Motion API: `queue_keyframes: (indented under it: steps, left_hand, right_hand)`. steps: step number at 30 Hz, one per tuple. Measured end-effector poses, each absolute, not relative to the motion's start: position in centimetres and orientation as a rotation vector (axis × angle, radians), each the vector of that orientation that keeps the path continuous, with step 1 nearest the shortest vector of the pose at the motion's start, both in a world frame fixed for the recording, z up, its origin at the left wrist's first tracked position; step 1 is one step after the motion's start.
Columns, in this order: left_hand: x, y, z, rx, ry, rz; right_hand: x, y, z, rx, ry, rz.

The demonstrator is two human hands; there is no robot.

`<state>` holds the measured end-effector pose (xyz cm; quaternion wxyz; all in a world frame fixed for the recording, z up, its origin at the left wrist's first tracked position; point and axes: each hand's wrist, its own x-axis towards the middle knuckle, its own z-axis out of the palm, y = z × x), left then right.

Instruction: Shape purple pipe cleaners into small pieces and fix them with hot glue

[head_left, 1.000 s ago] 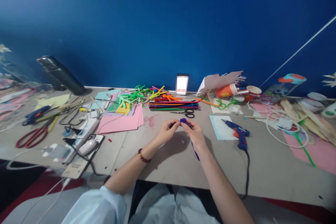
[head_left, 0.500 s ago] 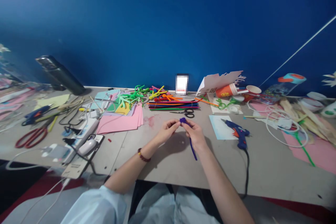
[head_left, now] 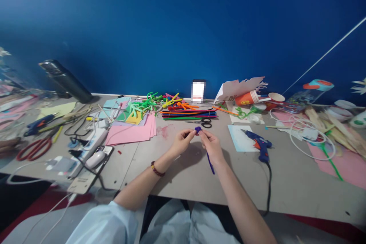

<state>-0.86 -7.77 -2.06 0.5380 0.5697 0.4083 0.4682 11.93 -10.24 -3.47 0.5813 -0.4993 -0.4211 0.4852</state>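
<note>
A purple pipe cleaner (head_left: 198, 130) is pinched between both my hands above the grey table (head_left: 286, 183). My left hand (head_left: 182, 142) grips its curled top end from the left. My right hand (head_left: 212, 145) holds it from the right, and the loose tail (head_left: 211, 163) hangs down past my right wrist. A beaded bracelet (head_left: 157, 169) is on my left wrist.
Black scissors (head_left: 203, 122) and a bundle of coloured pipe cleaners (head_left: 188, 114) lie just beyond my hands. A blue glue gun (head_left: 259, 145) with its cord rests to the right. Pink paper sheets (head_left: 134, 131), a power strip (head_left: 91, 143) and red scissors (head_left: 32, 149) are on the left.
The curled end of the pipe cleaner has tightened into a small loop and my hands have shifted slightly up. The tail has swung a little leftward.
</note>
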Motion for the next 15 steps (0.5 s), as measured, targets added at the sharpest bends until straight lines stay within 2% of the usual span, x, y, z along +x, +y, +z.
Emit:
queue_keyframes:
  steps: [4,15]
  left_hand:
    - [-0.7,-7.8,-2.7,1.396,1.017,1.187]
    - [-0.9,-7.8,-3.1,1.470,1.029,1.235]
  right_hand:
    - [11.7,-10.1,-3.6,-1.145,-0.803,1.234]
    - [11.6,-10.2,-3.7,-1.161,-1.035,1.022]
